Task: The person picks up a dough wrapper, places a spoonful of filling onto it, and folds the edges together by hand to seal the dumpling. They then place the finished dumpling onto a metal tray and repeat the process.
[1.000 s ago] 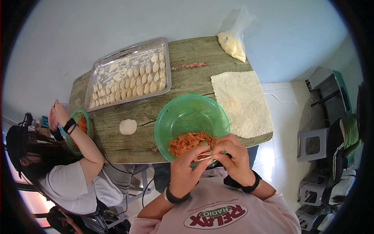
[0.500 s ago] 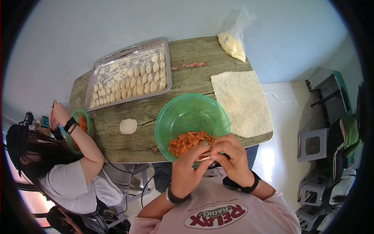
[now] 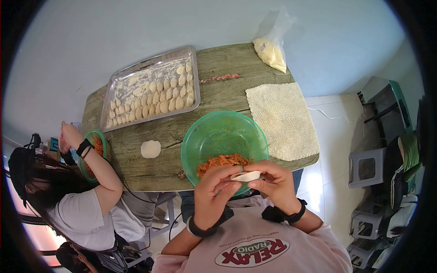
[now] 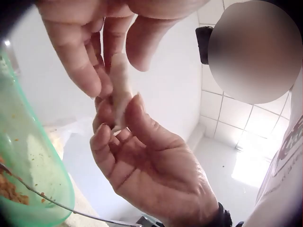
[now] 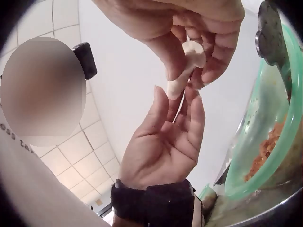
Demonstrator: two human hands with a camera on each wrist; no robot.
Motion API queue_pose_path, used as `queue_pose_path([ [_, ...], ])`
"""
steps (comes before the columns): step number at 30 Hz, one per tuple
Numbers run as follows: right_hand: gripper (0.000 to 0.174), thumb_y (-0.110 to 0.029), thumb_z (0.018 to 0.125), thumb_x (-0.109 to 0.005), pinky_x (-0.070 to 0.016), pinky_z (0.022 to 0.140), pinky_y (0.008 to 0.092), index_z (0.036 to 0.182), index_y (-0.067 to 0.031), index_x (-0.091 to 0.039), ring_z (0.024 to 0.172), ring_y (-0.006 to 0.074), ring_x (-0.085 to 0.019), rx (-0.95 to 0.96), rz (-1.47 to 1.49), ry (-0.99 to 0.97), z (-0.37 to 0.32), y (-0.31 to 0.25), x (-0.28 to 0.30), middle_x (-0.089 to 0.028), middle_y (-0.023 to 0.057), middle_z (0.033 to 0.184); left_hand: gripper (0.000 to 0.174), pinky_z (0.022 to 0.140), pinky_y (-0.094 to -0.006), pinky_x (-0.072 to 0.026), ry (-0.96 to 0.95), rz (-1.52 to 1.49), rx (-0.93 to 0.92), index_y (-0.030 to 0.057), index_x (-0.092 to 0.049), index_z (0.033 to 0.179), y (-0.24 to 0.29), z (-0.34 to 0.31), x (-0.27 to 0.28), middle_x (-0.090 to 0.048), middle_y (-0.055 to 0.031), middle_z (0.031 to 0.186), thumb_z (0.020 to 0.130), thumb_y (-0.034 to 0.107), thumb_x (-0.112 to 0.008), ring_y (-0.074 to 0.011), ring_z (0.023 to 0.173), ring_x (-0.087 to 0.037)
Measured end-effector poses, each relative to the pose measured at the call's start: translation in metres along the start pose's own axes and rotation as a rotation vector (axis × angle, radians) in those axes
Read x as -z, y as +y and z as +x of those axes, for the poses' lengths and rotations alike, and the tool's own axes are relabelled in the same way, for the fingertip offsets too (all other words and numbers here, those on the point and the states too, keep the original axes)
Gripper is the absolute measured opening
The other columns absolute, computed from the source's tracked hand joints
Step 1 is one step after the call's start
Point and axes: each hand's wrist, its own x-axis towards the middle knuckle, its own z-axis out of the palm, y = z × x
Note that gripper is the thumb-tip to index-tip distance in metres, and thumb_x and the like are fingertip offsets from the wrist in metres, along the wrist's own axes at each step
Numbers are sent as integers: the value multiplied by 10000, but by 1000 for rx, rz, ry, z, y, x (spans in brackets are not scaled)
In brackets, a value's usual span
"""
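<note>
Between the two hands, over the front rim of a green bowl (image 3: pixel 224 119), is a pale folded dumpling (image 3: pixel 247 176). My right hand (image 3: pixel 277 187) pinches it between thumb and fingers, as the right wrist view shows. My left hand (image 3: pixel 213 193) is at its other end, fingers extended alongside the dough and thumb apart from it with a gap in the left wrist view. Reddish-orange filling (image 3: pixel 223 163) lies in the bowl. A metal utensil (image 5: pixel 271 35) with a scalloped end rests against the bowl. One round wrapper (image 3: pixel 150 149) lies flat on the table.
A metal tray (image 3: pixel 195 75) carries rows of dumplings and loose flour at the back left. A woven cloth (image 3: pixel 282 120) lies right of the bowl, and a bag of pale powder (image 3: pixel 271 52) stands behind. At left another person (image 3: pixel 77 207) works by a second green bowl (image 3: pixel 105 148).
The dumpling has turned so its broad pale side shows in the head view. My left thumb has drawn away from it, and the hands have moved slightly apart.
</note>
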Motion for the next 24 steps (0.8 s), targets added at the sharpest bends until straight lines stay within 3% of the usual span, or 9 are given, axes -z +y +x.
queue_pose_path([
  [4, 292, 25, 793, -648, -468, 831, 275, 1083, -1, -615, 952, 159, -586, 70, 5, 4, 0, -2, 0, -608, 96, 1037, 237, 847, -262, -486, -2, 17, -3, -26, -598, 1086, -1, 1, 6, -546, -89, 1039, 850, -6, -593, -160, 967, -584],
  [7, 270, 12, 782, -662, -465, 802, 274, 1049, 3, -626, 922, 163, -592, 116, -52, 17, 1, -2, 0, -622, 99, 1002, 219, 804, -240, -485, -4, 47, -7, -28, -617, 1064, 1, 1, 7, -548, -84, 1031, 849, 6, -602, -142, 920, -585],
  [9, 259, 4, 774, -672, -464, 786, 275, 1030, 4, -633, 905, 167, -596, 146, -86, 23, 2, -2, -1, -631, 99, 979, 171, 718, -212, -456, 74, 80, 8, -15, -664, 979, 6, 2, 5, -588, -70, 938, 822, 50, -647, -116, 824, -581],
  [12, 246, -13, 757, -689, -461, 763, 281, 999, -1, -644, 880, 181, -602, 201, -162, 16, 3, -4, -1, -646, 104, 947, 170, 700, -205, -449, 63, 116, 17, -10, -675, 966, 4, 2, 8, -597, -67, 918, 804, 41, -662, -116, 807, -579],
  [24, 227, -11, 747, -693, -473, 766, 291, 971, -27, -660, 889, 191, -612, 212, -222, -4, 5, -4, 0, -661, 86, 954, 151, 686, -252, -461, 59, 367, -51, 16, -695, 896, 5, 3, 8, -644, -82, 851, 745, 8, -693, -159, 782, -602],
])
